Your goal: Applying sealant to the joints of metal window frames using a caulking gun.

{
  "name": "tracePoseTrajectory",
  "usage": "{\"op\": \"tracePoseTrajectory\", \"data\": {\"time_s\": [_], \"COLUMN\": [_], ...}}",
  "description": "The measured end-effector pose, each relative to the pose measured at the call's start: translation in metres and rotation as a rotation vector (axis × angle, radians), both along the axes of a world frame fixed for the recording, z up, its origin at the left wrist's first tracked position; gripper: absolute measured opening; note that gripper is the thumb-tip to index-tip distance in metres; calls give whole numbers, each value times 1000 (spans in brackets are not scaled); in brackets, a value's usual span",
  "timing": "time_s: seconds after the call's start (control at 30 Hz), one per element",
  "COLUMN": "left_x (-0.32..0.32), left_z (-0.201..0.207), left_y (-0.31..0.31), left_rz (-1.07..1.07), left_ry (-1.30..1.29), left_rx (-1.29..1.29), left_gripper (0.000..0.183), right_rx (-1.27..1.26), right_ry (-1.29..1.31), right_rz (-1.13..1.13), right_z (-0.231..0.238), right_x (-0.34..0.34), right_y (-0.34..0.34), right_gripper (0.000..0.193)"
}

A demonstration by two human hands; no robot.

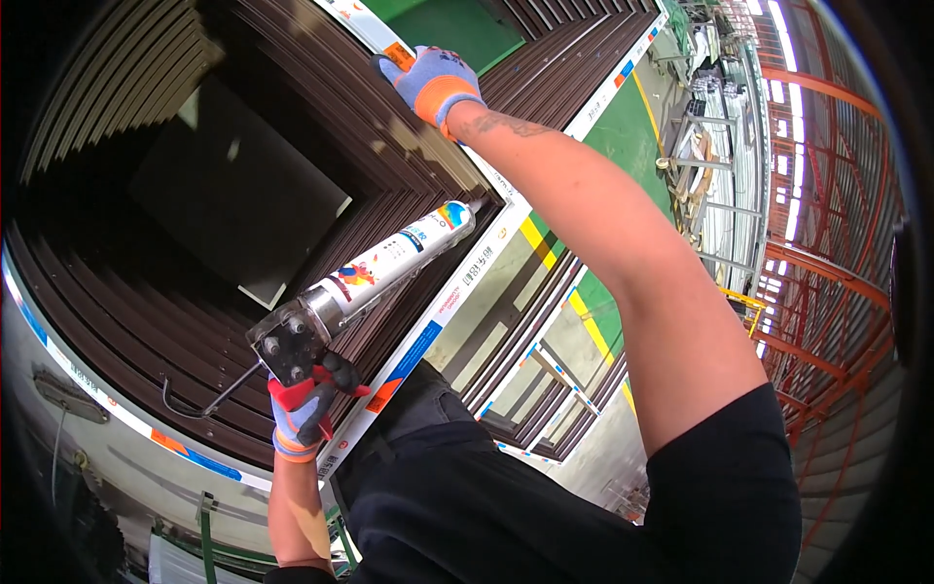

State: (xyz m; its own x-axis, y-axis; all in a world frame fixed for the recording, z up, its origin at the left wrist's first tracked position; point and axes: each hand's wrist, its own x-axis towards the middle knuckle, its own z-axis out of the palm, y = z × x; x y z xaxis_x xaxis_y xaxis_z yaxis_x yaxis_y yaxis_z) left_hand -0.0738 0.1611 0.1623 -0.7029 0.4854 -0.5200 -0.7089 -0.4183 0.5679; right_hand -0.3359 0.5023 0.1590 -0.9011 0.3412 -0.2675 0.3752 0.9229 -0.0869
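My left hand [309, 404], in a grey-and-orange glove, is closed round the red handle of a caulking gun [289, 343]. A white sealant cartridge [399, 251] with coloured print sits in the gun and slants up to the right. Its nozzle [477, 204] reaches the inner corner of a dark brown metal frame [418, 180]; whether the tip touches is too small to tell. Farther off, my right hand [438, 83], gloved alike, grips the frame's taped bar, its thumb along the edge. The gun's bent metal rod [209, 409] sticks out behind the handle.
Several similar brown frames are stacked beneath, edged with printed protective tape [423, 341]. More frames [545, 389] lie on the floor to the right, beside yellow floor lines [593, 326]. A rack of long pale profiles [725, 175] and red steel beams [827, 263] stand farther right.
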Motion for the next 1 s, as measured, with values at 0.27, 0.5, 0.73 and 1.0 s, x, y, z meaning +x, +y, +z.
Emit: {"op": "tracePoseTrajectory", "data": {"time_s": [0.27,0.5,0.73,1.0], "left_x": [2,-8,-19,-14], "left_z": [-1,16,20,21], "left_y": [-4,-8,-14,-18], "left_rz": [25,109,-18,115], "left_ry": [18,-48,-17,-138], "left_rx": [-30,17,-44,73], "left_gripper": [43,42,51,77], "right_rx": [-4,-3,7,30], "right_ry": [-38,-34,-25,3], "right_rz": [-17,-16,-29,-3], "right_z": [2,0,-2,-2], "right_x": [0,0,6,8], "right_y": [-1,-1,-3,17], "right_gripper": [69,70,71,73]}}
